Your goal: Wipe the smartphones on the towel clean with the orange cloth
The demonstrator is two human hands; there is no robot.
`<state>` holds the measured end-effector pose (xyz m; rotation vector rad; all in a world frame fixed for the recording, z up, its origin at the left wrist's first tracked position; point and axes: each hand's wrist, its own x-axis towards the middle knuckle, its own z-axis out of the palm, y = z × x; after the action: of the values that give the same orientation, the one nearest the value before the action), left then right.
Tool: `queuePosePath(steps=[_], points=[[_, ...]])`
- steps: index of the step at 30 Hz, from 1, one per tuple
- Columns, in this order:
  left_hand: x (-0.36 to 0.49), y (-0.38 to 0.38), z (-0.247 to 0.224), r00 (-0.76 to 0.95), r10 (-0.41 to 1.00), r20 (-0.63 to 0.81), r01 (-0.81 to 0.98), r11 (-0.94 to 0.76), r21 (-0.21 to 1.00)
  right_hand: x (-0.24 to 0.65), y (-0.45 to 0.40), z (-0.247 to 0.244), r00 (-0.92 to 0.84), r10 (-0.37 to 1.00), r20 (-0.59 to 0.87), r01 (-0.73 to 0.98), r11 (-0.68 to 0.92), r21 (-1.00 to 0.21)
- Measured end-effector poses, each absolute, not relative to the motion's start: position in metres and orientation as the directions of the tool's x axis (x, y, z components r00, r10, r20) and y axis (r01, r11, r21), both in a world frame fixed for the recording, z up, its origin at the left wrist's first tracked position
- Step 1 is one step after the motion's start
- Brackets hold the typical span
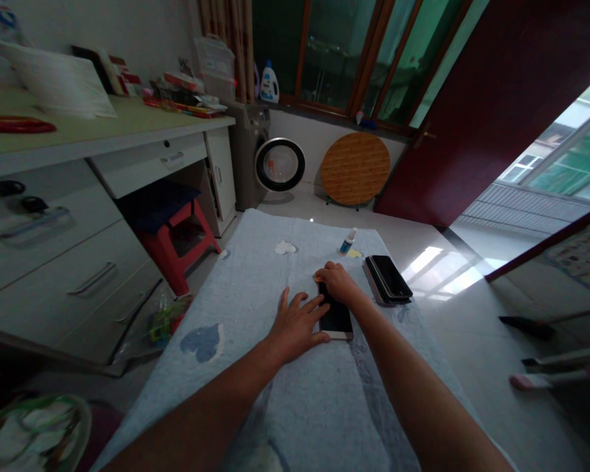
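A smartphone (336, 320) with a dark screen and a light lower edge lies flat on the blue cloth (255, 262). My left hand (295, 324) rests at its left side, fingers spread, with fingertips on the screen and the thumb near the bottom corner. At the phone's top end, my right hand (338, 282) is closed and presses down a small orange piece (318, 277); whether it is cloth or sponge I cannot tell. A stack of dark phones (388, 278) lies to the right. Beyond the hands stands a small spray bottle (347, 242), upright.
A red stool (177, 242) stands left of the cloth-covered surface, below a cluttered desk (142, 134). Further back are a washing machine with its round door (280, 164) open and a round wooden tabletop (355, 168) against the wall. A dark red door (472, 98) is at right.
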<state>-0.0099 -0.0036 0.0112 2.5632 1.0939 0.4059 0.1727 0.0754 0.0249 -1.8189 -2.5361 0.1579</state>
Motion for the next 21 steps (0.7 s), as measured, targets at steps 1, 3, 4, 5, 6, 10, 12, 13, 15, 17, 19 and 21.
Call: queuePosePath(steps=[1,3,4,5,6,10,12,13,15,17,19,21], points=[[-0.010,-0.004,0.011,0.662,0.737,0.136,0.645,-0.653,0.397,0.175,0.076,0.025,-0.311,0.949,-0.048,0.948,0.306,-0.091],[-0.009,-0.004,0.011,0.660,0.738,0.144,0.648,-0.655,0.389,0.182,0.076,0.025,-0.274,0.960,-0.053,0.960,0.269,-0.079],[-0.009,-0.005,0.010,0.659,0.738,0.147,0.649,-0.657,0.385,0.185,0.075,0.025,-0.251,0.966,-0.054,0.966,0.247,-0.073],[-0.009,-0.005,0.010,0.659,0.737,0.151,0.649,-0.659,0.380,0.189,0.073,0.026,-0.225,0.973,-0.056,0.973,0.221,-0.067],[-0.009,-0.005,0.010,0.660,0.735,0.154,0.649,-0.661,0.375,0.192,0.072,0.026,-0.197,0.979,-0.060,0.979,0.193,-0.063],[-0.008,-0.005,0.009,0.660,0.732,0.166,0.654,-0.669,0.352,0.204,0.061,0.026,-0.088,0.994,-0.068,0.995,0.085,-0.044],[-0.008,-0.005,0.007,0.660,0.730,0.175,0.657,-0.674,0.337,0.207,0.055,0.025,-0.052,0.996,-0.068,0.998,0.050,-0.034],[-0.008,-0.005,0.006,0.662,0.728,0.179,0.656,-0.678,0.332,0.207,0.052,0.025,-0.041,0.997,-0.070,0.999,0.038,-0.033],[-0.008,-0.005,0.004,0.670,0.720,0.181,0.649,-0.686,0.329,0.207,0.044,0.025,-0.026,0.997,-0.075,0.999,0.023,-0.038],[-0.008,-0.004,0.003,0.676,0.713,0.183,0.641,-0.693,0.331,0.205,0.033,0.026,-0.007,0.997,-0.081,0.999,0.003,-0.053],[-0.007,-0.004,0.002,0.676,0.713,0.187,0.640,-0.694,0.329,0.203,0.020,0.027,0.021,0.996,-0.082,0.997,-0.027,-0.072],[-0.007,-0.004,0.003,0.670,0.717,0.190,0.646,-0.690,0.327,0.201,0.004,0.029,0.048,0.996,-0.081,0.995,-0.055,-0.088]])
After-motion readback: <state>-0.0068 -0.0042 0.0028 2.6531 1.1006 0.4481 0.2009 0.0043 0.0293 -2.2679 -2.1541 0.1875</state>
